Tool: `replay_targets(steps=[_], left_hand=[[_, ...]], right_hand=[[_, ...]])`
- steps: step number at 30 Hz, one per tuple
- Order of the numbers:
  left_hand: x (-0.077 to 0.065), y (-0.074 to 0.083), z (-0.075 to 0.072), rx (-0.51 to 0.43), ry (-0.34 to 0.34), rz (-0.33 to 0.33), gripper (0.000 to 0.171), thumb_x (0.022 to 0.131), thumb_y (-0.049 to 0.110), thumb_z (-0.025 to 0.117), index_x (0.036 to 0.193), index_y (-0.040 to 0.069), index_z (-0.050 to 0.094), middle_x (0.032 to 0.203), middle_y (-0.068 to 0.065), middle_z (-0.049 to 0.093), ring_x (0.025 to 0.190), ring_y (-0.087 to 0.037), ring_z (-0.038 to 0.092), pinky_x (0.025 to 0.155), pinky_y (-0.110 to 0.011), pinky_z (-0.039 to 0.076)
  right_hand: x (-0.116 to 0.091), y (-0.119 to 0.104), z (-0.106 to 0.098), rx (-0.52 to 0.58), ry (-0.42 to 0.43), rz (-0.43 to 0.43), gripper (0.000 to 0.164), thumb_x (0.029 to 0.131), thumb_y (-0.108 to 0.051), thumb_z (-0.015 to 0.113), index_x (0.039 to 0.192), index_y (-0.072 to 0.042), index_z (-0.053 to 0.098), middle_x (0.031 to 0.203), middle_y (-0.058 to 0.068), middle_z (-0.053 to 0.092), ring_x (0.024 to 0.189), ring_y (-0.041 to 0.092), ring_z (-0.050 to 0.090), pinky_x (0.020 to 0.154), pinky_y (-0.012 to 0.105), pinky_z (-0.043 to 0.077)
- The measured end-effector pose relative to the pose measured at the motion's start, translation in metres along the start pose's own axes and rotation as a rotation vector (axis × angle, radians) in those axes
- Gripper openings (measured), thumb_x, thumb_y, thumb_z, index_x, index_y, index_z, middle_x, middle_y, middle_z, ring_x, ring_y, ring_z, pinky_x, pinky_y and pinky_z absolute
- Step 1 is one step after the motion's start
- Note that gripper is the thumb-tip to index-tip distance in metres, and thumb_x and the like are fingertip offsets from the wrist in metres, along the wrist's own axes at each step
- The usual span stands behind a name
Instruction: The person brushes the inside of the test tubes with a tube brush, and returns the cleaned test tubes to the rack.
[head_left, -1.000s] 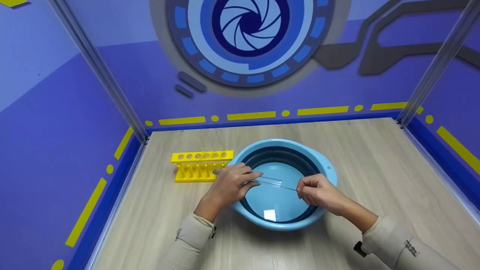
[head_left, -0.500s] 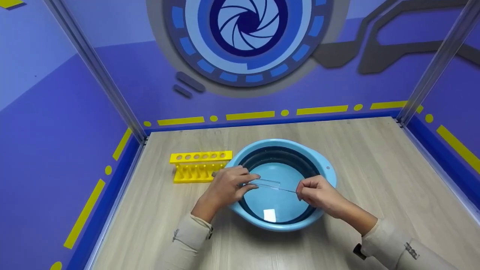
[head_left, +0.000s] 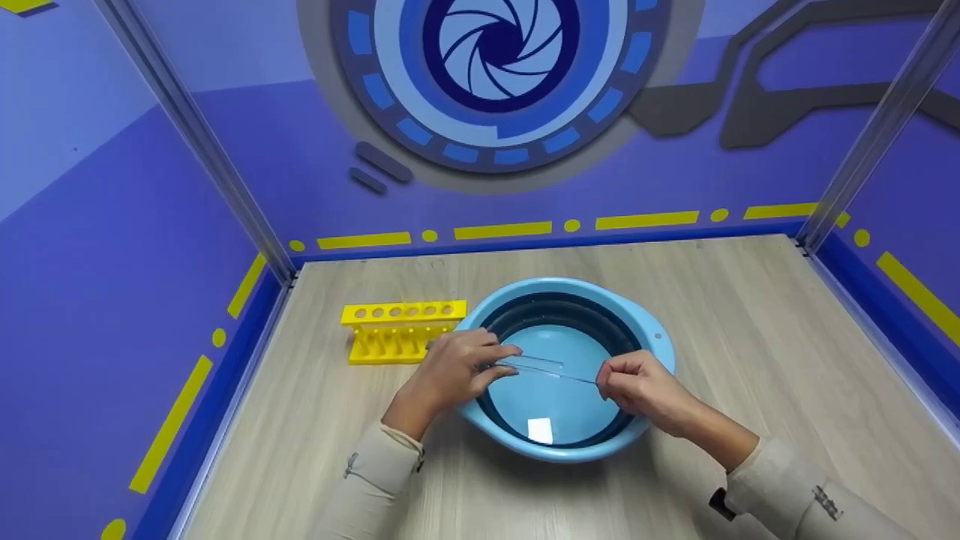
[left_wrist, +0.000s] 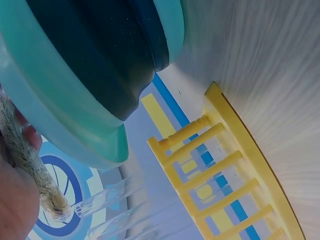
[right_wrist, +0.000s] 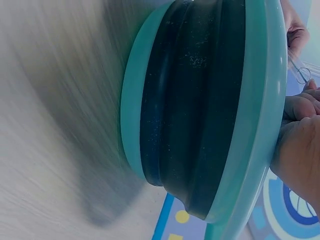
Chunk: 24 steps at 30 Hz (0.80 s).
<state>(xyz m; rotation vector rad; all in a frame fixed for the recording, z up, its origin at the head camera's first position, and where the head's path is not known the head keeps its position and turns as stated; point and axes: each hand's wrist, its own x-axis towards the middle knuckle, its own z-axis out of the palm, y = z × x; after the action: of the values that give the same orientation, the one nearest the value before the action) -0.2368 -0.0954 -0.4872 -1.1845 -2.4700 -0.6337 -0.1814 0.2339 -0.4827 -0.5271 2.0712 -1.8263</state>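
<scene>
Pale blue and dark teal, a round basin [head_left: 566, 453] stands on the wood-grain bench [head_left: 285, 442], and both bare hands are at work above it. The left hand [head_left: 457, 369], over the basin's left rim, has its grip curled round a clear tube [head_left: 536, 361], which runs from under the palm out between thumb and fingers, its mouth pointing toward the other hand. From that mouth comes the thin wire handle [head_left: 579, 379] of a brush; the right hand [head_left: 639, 388] pinches it near its end, fingers bent in, over the basin's right side. So the tube lies nearly level, tilted slightly down toward the right, above the middle of the basin. The left wrist view shows the straw-coloured bristles of the brush [left_wrist: 32, 165] along the left palm, their tip beyond the hand, with a clear rounded end around it. Whether either hand touches the rim, I cannot tell.

Just left of the basin is a yellow rack [head_left: 386, 359] with a row of round holes along its upper bar. Faint clear tubes [left_wrist: 102, 200] stick out past that bar; their number is hard to tell. Inside the basin, near the front, shines a white square reflection [head_left: 540, 430]. Beige sleeves [head_left: 379, 472] cover both forearms. Behind stands a blue-violet wall [head_left: 247, 165] printed with a large round emblem [head_left: 499, 45].
</scene>
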Motion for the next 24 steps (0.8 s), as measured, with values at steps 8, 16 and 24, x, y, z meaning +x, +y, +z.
replay_targets(steps=[8, 16, 24], left_hand=[[-0.001, -0.003, -0.001, -0.019, -0.004, 0.006, 0.029, 0.097, 0.039, 0.078, 0.126, 0.032, 0.080, 0.084, 0.008, 0.068, 0.076, -0.008, 0.057, 0.073, -0.017, 0.055], [-0.003, -0.006, -0.003, -0.021, -0.004, 0.021, 0.028, 0.099, 0.041, 0.077, 0.124, 0.031, 0.081, 0.081, 0.006, 0.068, 0.072, -0.008, 0.055, 0.068, -0.015, 0.050], [-0.017, -0.024, -0.009, -0.005, -0.017, -0.076, 0.029, 0.101, 0.042, 0.073, 0.129, 0.033, 0.079, 0.089, 0.009, 0.072, 0.075, -0.008, 0.057, 0.069, -0.017, 0.049]], right_hand=[[0.001, 0.000, -0.002, 0.020, -0.019, 0.003, 0.024, 0.099, 0.002, 0.046, 0.086, 0.006, 0.066, 0.061, -0.006, 0.046, 0.050, 0.008, 0.038, 0.049, 0.018, 0.035], [0.002, -0.001, -0.003, 0.046, -0.041, 0.012, 0.023, 0.098, 0.003, 0.046, 0.085, 0.015, 0.061, 0.061, -0.008, 0.046, 0.050, 0.006, 0.036, 0.048, 0.018, 0.032], [-0.002, 0.004, -0.018, 0.097, -0.074, -0.037, 0.021, 0.100, 0.003, 0.046, 0.088, 0.019, 0.053, 0.064, -0.008, 0.046, 0.051, 0.016, 0.031, 0.046, 0.027, 0.025]])
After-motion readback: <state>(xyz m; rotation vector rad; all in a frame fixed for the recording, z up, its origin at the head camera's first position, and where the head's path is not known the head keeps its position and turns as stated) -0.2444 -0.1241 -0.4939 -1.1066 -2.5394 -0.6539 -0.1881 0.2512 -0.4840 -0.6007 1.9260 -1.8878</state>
